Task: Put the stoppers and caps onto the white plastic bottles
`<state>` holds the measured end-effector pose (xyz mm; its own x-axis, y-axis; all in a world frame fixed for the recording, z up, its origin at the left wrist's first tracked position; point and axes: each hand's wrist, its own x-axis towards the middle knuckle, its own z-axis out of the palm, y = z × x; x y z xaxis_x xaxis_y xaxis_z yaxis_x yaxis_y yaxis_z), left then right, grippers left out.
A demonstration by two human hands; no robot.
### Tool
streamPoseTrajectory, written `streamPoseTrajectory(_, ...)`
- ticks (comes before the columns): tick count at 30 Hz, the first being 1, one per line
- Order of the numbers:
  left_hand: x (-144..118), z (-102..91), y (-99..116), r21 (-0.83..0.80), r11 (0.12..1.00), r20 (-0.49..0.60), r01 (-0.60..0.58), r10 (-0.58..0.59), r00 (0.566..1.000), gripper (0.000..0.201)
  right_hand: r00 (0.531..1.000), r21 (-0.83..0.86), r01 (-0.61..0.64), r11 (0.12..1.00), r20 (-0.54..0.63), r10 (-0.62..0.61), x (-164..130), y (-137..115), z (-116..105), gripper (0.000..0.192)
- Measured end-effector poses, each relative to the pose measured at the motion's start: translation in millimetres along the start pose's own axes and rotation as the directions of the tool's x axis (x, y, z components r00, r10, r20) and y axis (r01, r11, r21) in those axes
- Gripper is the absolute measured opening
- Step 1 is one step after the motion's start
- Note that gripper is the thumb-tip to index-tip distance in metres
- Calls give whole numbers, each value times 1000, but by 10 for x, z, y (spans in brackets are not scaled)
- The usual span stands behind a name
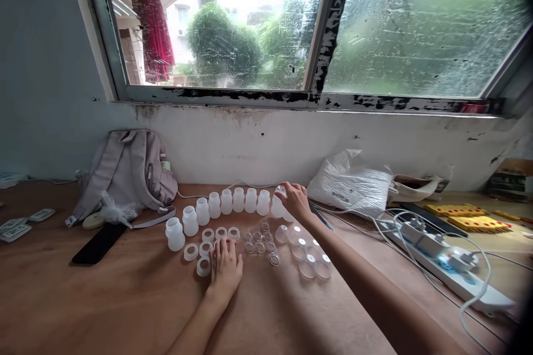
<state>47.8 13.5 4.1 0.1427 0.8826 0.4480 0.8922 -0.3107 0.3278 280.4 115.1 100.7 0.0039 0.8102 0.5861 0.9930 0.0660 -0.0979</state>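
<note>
Several frosted white plastic bottles [226, 202] stand upright, without caps, in a curved row on the wooden table. At the row's right end, my right hand [295, 199] pinches a small clear plastic piece [280, 191] at the mouth of a bottle [276, 208]; my hand partly hides a neighbouring bottle. My left hand [226, 265] rests open, fingers spread, over a group of white plastic rings [204, 267] and covers some of them. Between my hands lie several small clear ring-shaped inserts [259, 246]. Clear domed lids [307, 269] sit below my right forearm, which hides part of them.
Left of the bottles are a black phone [99, 244], a crumpled plastic bag [116, 209] and a grey backpack [125, 177]. On the right, a silvery plastic package [353, 180], a white power strip [453, 272] with trailing cables and yellow toothed parts [474, 224] occupy the table. A window stands behind.
</note>
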Motion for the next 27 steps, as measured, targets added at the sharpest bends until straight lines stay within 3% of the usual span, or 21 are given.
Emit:
streamPoseTrajectory(9,13,-79,-29,166,985,42,56,-64,997,28,994,-76,-59,995,86,66,128,91,274,25)
streamPoseTrajectory(13,34,-89,-56,167,983,75,70,-83,994,27,990,-94,-76,993,114,86,131,122,316,27)
streamPoseTrajectory(18,8,-87,-1,47,999,126,14,-19,992,21,990,-107,-52,993,126,65,110,121,300,29)
streamPoseTrajectory(22,-66,-55,88,-111,990,184,-81,101,978,17,991,-109,-43,993,119,56,103,136,259,32)
streamPoseTrajectory(27,-133,-59,178,-299,936,203,-183,250,947,18,1000,-15,0,1000,-28,0,-38,51,92,33)
